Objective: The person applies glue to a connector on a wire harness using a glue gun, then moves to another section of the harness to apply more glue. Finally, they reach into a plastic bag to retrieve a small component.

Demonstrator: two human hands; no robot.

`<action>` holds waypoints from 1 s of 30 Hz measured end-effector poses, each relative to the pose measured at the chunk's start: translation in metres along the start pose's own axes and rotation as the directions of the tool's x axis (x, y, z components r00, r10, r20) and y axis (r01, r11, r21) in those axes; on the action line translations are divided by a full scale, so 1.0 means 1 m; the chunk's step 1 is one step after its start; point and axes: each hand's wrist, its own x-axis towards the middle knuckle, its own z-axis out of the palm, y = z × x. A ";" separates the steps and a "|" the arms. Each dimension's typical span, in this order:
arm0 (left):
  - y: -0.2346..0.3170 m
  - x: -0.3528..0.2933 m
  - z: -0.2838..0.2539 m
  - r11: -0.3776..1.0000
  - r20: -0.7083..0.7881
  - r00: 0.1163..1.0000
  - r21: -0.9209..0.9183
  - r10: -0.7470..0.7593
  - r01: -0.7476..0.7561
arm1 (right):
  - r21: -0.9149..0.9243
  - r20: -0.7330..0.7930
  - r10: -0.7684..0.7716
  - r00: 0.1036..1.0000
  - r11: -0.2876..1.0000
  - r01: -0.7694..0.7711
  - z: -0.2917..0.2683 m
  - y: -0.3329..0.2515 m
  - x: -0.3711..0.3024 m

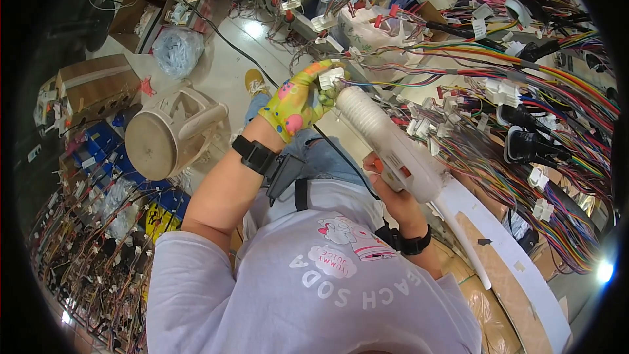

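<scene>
My left hand (296, 101), in a yellow patterned glove, pinches a white plastic connector (331, 78). Thin coloured wires (393, 84) run from that connector toward the right. Bare-skinned, my right hand (395, 198) is wrapped round the handle of a white hot glue gun (391, 144); the gun's body hides part of the fingers. The front end of the gun points up and left, close to the connector; whether they touch I cannot tell. A long white glue stick (466, 246) sticks out of its rear.
Bundles of coloured wires (557, 98) with connectors hang along the right and far side. A plastic stool (154, 141) lies tipped over at left, near a cardboard box (95, 85) and a clear plastic bag (178, 51). A black cable (249, 59) crosses beneath my left hand.
</scene>
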 end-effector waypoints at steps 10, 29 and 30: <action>0.007 -0.009 -0.007 0.905 0.235 0.963 0.367 0.133 -0.214 | 0.103 -0.005 -0.016 1.000 0.995 0.016 -0.005 -0.008 -0.002; -0.005 -0.009 -0.004 0.917 0.214 0.940 0.243 0.267 -0.316 | 0.104 -0.061 -0.008 0.998 0.994 0.014 0.011 -0.010 0.011; -0.004 -0.009 -0.003 0.917 0.215 0.939 0.243 0.267 -0.317 | 0.102 -0.058 -0.012 0.998 0.995 0.018 0.012 -0.010 0.011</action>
